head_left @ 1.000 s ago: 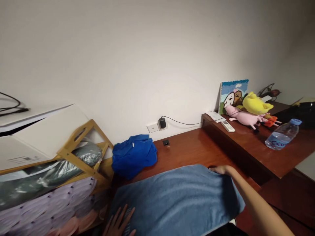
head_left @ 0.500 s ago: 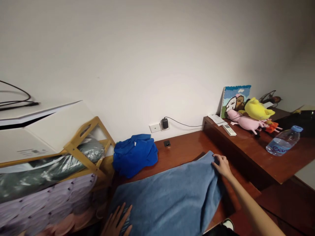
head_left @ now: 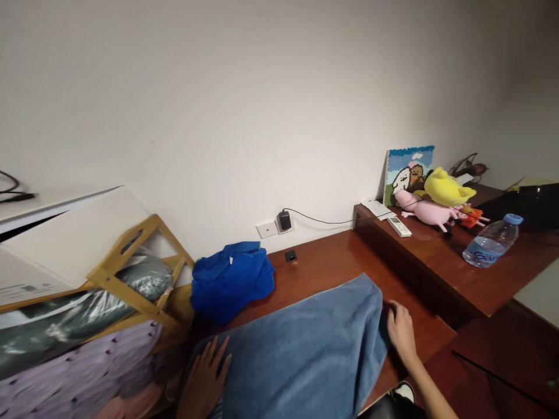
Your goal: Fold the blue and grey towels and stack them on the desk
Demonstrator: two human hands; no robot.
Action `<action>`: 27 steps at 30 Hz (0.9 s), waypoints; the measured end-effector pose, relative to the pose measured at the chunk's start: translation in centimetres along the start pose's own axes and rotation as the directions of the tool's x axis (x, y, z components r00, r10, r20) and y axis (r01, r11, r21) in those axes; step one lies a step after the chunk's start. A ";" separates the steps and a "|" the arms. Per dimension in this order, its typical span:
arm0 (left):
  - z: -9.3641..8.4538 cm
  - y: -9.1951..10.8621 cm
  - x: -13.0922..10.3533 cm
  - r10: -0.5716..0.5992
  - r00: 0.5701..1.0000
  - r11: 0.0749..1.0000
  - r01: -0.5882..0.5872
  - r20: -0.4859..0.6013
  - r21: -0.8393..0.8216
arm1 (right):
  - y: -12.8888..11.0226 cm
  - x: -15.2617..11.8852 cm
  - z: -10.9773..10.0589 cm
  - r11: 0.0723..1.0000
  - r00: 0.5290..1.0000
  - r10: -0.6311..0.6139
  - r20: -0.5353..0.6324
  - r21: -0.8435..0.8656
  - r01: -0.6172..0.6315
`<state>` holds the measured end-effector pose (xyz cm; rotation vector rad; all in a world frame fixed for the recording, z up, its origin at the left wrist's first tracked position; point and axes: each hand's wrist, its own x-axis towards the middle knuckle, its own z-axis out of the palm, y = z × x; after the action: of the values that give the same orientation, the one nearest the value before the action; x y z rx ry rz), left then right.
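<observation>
Our right hand point(head_left: 400, 330) was up at the back right corner of the blue-gray towel point(head_left: 297, 355) half a second ago. Now it has come off that corner and down the towel's right side, nearer to us. One second ago the towel reached farther right. Now that end is drawn in, with soft folds close to the desk's front edge, so we think it needs smoothing if it is to lie flat.

The towel lies on the wooden desk point(head_left: 323, 256), toward the front edge, with the blue cloth bundle point(head_left: 231, 279) just behind its left part. Our left hand point(head_left: 205, 378) rests flat on the towel's left end, fingers a bit apart, pinching nothing. Our right fingers are bent, right beside the towel's right edge. It is dark there, so we can't tell if they grip any cloth.
</observation>
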<state>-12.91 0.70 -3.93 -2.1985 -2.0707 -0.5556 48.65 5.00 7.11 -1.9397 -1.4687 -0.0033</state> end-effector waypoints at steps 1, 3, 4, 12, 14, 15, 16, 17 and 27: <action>0.2 -0.2 -0.3 -0.001 1.000 1.000 0.001 0.019 0.013 | 0.8 -0.7 -0.6 1.000 0.999 -0.024 0.044 -0.008 0.024; 0.4 -0.4 -1.0 0.000 1.000 1.000 0.000 0.024 0.024 | 2.1 -1.7 -1.7 0.994 0.984 -0.105 0.145 0.024 0.103; 0.3 -0.5 -1.3 -0.006 1.000 1.000 0.005 0.010 0.026 | 2.6 -2.0 -2.3 0.990 0.974 -0.138 0.180 0.058 0.129; -1.0 -1.5 0.6 -0.014 0.995 0.999 0.010 -0.099 -0.034 | 5.5 -3.5 -7.1 0.980 0.977 0.040 0.210 -0.201 0.003; -1.1 -1.3 1.5 -0.030 0.996 0.999 0.027 -0.090 -0.032 | 5.0 -4.0 -7.7 0.946 0.977 0.025 0.214 -0.321 0.046; -1.1 -1.1 1.8 -0.030 0.997 0.999 0.028 -0.073 -0.036 | 4.4 -4.1 -7.7 0.933 0.977 -0.009 0.211 -0.349 0.084; -1.0 -0.8 2.1 -0.031 0.998 0.999 0.029 -0.055 -0.040 | 3.8 -4.1 -7.6 0.927 0.977 -0.055 0.208 -0.353 0.127; -0.9 -0.6 2.2 -0.034 0.999 0.999 0.033 -0.039 -0.042 | 3.0 -4.0 -7.2 0.926 0.973 -0.103 0.209 -0.337 0.170; -0.8 1.3 1.9 -0.047 0.999 0.997 0.047 0.002 0.063 | 3.6 -4.3 -4.8 0.884 0.913 -0.205 0.352 -0.334 0.327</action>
<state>-11.78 2.18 -2.33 -2.1232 -2.1167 -0.4826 52.00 -1.55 7.20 -2.0914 -2.0717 -0.1329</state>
